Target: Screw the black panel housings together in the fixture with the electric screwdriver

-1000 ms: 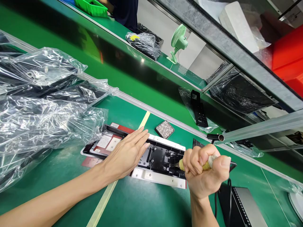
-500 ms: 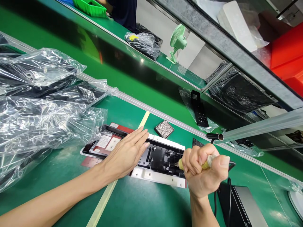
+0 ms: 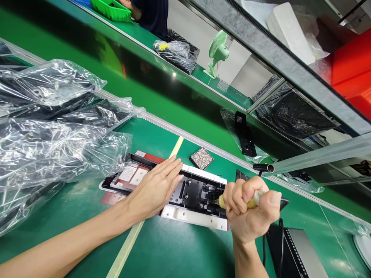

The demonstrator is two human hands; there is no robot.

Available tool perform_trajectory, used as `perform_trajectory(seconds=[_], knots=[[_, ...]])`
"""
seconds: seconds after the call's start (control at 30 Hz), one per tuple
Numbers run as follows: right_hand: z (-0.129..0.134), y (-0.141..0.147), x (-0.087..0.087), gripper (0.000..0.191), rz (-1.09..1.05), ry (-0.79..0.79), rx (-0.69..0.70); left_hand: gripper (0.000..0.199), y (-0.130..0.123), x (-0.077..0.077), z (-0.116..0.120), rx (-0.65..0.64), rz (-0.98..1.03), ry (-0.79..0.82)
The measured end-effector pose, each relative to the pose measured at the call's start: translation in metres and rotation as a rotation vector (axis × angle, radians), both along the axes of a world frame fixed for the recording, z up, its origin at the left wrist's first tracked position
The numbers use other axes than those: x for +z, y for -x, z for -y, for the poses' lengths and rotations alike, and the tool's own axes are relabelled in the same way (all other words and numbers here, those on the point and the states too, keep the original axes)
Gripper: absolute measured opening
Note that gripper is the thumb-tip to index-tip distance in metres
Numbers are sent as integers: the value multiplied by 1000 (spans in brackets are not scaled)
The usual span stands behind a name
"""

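My left hand (image 3: 158, 185) lies flat across a long black plastic housing (image 3: 189, 191), fingers stretched out and held together. Under the palm, the middle of the housing is hidden. It sits in a fixture with white side blocks (image 3: 194, 217) and a reddish base (image 3: 111, 198). My right hand (image 3: 251, 208) is wrapped round a yellow-handled screwdriver (image 3: 222, 201), thumb along its back end. The tool slants down to the left, its thin metal tip inside the housing's right part. A black cord (image 3: 281, 235) runs behind this hand; whether it joins the tool is hidden.
Behind the housing sits a small black tray (image 3: 202, 158) of tiny silvery pieces, apparently screws. Plastic-wrapped black parts (image 3: 58, 146) pile at left. A metal post (image 3: 324, 154) and a dark slotted panel (image 3: 295, 251) are at right. Across the bench, a person (image 3: 152, 17) stands near a green bin (image 3: 113, 9).
Almost nothing differs. Both hands and the screwdriver keep their places; the whole view has shifted very slightly.
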State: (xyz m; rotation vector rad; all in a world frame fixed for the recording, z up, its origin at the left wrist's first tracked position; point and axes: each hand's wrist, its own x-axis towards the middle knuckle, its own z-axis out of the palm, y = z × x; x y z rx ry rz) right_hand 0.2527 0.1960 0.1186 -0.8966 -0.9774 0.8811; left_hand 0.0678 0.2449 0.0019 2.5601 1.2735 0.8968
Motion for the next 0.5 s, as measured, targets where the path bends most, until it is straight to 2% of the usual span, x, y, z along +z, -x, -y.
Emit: perform_trajectory(seconds=[0.5], knots=[[1,0,0,49,7,-10,3,48,0,0,0,-1,11,1]])
